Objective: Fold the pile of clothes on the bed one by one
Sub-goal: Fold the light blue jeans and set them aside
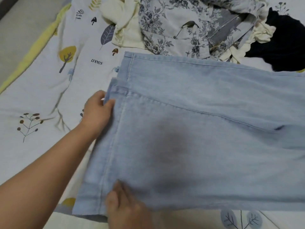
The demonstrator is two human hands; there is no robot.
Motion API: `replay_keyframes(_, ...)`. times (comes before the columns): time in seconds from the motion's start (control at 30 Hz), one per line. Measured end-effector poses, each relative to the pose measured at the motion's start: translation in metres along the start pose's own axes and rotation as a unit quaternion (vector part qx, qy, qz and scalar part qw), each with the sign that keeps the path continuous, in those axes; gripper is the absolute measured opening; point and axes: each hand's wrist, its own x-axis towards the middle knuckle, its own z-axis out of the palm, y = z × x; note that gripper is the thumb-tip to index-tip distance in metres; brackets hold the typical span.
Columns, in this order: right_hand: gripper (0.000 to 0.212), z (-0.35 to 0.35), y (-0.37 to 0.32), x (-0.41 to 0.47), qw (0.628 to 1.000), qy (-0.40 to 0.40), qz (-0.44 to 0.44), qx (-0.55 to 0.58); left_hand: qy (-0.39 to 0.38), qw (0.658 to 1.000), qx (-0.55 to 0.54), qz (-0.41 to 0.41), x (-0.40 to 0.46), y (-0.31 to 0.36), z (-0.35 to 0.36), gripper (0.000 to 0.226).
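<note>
Light blue denim trousers [206,129] lie across the bed, their leg hems at the left and the legs running off the right edge. My left hand [97,111] pinches the hem of the upper layer at its far corner. At the near corner of the same hem my right hand [125,207] grips the cloth, thumb on top and fingers under the fabric. A dark smudge shows on the middle of the denim. The pile of clothes [189,25] sits behind the trousers at the top.
The pile holds a cream garment [125,25], a blue floral shirt [173,30] and a black garment [283,45]. The bedsheet [49,100] is white with tree and leaf prints. A yellow border [33,52] marks the bed's left edge, floor beyond.
</note>
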Motion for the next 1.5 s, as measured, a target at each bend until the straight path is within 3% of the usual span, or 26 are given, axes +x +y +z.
replay_keyframes(0.1,0.018,0.03,-0.01,-0.006,0.995,-0.088,-0.008,-0.043,-0.024,0.979,0.18,-0.092,0.003,-0.037,-0.012,0.006)
replay_keyframes(0.17,0.024,0.036,-0.005,-0.008,0.983,-0.181,-0.014,-0.041,-0.021,0.961,0.245,-0.128,-0.003,-0.05,-0.008,0.02)
replay_keyframes(0.2,0.028,0.03,0.003,-0.004,0.982,-0.188,-0.012,-0.026,0.003,0.958,0.273,-0.093,-0.008,-0.051,-0.004,0.031)
replay_keyframes(0.27,0.031,0.008,0.03,0.017,0.994,-0.112,0.01,0.01,0.024,0.947,0.315,0.053,-0.017,-0.045,0.008,0.045)
replay_keyframes(0.37,0.035,-0.017,0.094,0.045,0.992,-0.041,0.114,-0.042,-0.057,0.899,0.368,0.23,-0.03,-0.034,0.036,0.055)
replay_keyframes(0.43,0.044,-0.032,0.132,0.056,0.971,-0.057,0.203,-0.116,-0.155,0.859,0.412,0.262,-0.037,-0.032,0.055,0.058)
replay_keyframes(0.5,0.062,-0.038,0.155,0.056,0.948,-0.137,0.254,-0.137,-0.238,0.817,0.457,0.258,-0.044,-0.028,0.07,0.06)
replay_keyframes(0.6,0.07,-0.042,0.174,0.041,0.938,-0.2,0.218,-0.18,-0.278,0.796,0.5,0.197,-0.05,-0.024,0.084,0.061)
replay_keyframes(0.67,0.062,-0.054,0.178,0.038,0.941,-0.214,0.181,-0.188,-0.261,0.801,0.51,0.176,-0.055,-0.01,0.089,0.055)
replay_keyframes(0.77,0.039,-0.085,0.184,0.035,0.953,-0.244,0.14,-0.109,-0.248,0.809,0.485,0.222,-0.064,0.021,0.099,0.035)
replay_keyframes(1.0,0.041,-0.152,0.238,0.017,0.948,-0.247,0.19,-0.067,-0.39,0.763,0.428,0.288,-0.11,0.1,0.157,0.035)
replay_keyframes(1.2,0.029,-0.211,0.327,-0.021,0.932,-0.235,0.246,-0.125,-0.421,0.767,0.379,0.3,-0.168,0.154,0.232,0.034)
replay_keyframes(1.5,0.063,-0.28,0.462,-0.097,0.906,-0.201,0.305,-0.215,-0.439,0.75,0.361,0.338,-0.257,0.207,0.356,0.035)
